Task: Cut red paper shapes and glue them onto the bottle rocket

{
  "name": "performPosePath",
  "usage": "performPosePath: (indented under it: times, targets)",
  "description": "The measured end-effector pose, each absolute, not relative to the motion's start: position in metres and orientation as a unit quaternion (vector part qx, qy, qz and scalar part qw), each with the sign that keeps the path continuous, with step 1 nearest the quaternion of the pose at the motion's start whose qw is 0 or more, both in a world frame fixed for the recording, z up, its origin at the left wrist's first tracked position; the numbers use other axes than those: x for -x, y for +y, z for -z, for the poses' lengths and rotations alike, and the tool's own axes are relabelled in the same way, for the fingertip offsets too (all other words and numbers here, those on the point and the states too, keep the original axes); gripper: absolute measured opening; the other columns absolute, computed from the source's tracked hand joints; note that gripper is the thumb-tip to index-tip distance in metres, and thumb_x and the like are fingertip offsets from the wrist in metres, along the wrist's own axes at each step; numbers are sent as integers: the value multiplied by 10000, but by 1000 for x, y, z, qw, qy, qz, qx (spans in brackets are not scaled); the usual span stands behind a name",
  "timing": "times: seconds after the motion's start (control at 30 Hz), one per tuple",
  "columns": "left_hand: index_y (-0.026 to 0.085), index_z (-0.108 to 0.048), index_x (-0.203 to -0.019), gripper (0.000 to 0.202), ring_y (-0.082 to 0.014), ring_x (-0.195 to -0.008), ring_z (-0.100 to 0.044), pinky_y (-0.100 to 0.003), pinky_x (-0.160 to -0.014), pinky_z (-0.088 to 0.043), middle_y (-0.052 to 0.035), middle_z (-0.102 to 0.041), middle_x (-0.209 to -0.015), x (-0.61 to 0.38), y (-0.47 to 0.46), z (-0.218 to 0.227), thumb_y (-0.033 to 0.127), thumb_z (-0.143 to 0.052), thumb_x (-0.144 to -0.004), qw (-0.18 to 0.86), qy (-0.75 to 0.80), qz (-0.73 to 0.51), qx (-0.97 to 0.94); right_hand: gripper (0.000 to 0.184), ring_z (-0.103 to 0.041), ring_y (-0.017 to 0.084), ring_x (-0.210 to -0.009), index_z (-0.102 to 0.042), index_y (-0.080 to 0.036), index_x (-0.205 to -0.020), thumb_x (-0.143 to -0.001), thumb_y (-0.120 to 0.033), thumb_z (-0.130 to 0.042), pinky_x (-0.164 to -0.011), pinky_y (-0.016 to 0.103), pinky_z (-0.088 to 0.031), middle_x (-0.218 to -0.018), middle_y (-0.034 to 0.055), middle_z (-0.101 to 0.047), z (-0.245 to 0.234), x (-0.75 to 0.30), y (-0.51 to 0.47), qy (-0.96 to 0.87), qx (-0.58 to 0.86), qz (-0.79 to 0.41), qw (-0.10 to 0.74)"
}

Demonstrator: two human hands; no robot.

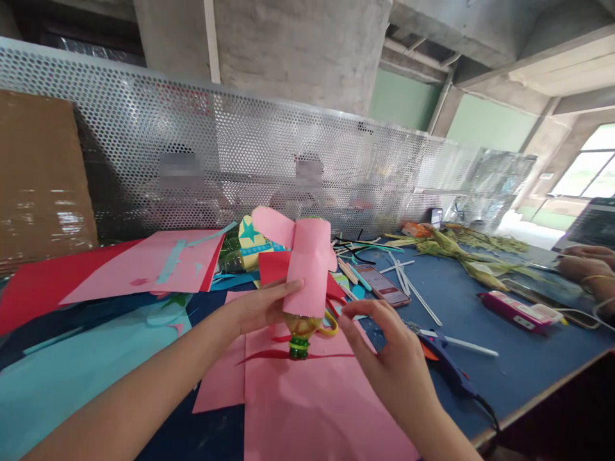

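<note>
My left hand [262,306] grips a plastic bottle wrapped in pink paper [310,266], held upside down with its green cap [298,349] close to the pink sheet [317,403] on the table. A pink paper flap [271,225] sticks out at the wrap's upper left. My right hand [384,349] hovers just right of the bottle, fingers loosely curled and apart, holding nothing that I can see. Yellow-handled scissors [329,323] lie behind the bottle, between the two hands.
A blue glue gun [444,365] lies right of my right hand. A phone [383,285], white sticks [418,294], corn husks [461,253] and a pink packet [516,312] sit on the blue table [504,358]. Pink, red and cyan sheets [144,269] cover the left. Another person's hands [586,266] rest at far right.
</note>
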State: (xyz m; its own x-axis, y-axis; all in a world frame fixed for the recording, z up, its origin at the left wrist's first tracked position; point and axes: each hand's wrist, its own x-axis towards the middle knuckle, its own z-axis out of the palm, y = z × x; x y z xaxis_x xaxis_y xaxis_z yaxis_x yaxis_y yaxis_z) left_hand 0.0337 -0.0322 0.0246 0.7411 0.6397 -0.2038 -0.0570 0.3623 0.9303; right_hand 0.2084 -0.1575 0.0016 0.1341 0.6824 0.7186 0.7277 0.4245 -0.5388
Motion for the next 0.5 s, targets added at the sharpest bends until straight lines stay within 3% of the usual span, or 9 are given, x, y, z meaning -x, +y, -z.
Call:
performPosePath:
  times: [0.1, 0.23, 0.33, 0.5]
  targets:
    - [147, -617, -1136, 663, -303, -1059, -652, -406, -919, -519, -134, -708, -1082, -30, -27, -22, 441, -886, -605, 767, 280, -266, -512, 221, -659, 286, -868, -591, -246, -940, -876, -458, -577, -778, 443, -489, -890, 73, -715, -9, -212, -140, -624, 579, -49, 523]
    - [203, -557, -1219, 698, -334, -1154, -604, -467, -944, -508, -141, -634, -1258, -29, -26, -25, 486, -841, -647, 702, 297, -319, -563, 340, -641, 316, -946, -573, -232, -996, -813, -513, -625, -861, 508, -462, -1006, 121, -694, -12, -203, -106, -601, 567, -188, 531]
    - [227, -506, -1280, 703, -336, -1202, -572, -451, -989, -466, -131, -608, -1305, -25, -25, -38, 477, -802, -693, 559, 325, -358, -674, 420, -622, 291, -1037, -600, -226, -977, -686, -455, -797, -940, 459, -447, -1009, 102, -694, -12, -191, -81, -526, 485, -349, 605]
    - [193, -530, -1203, 759, -430, -1249, -512, -494, -1041, -375, -163, -617, -1243, -16, -18, -54, 406, -873, -561, 275, 446, -393, -755, 505, -648, 258, -1065, -618, -212, -1067, -699, -514, -788, -954, 430, -475, -1090, 98, -713, -4, -177, -63, -485, 415, -453, 622]
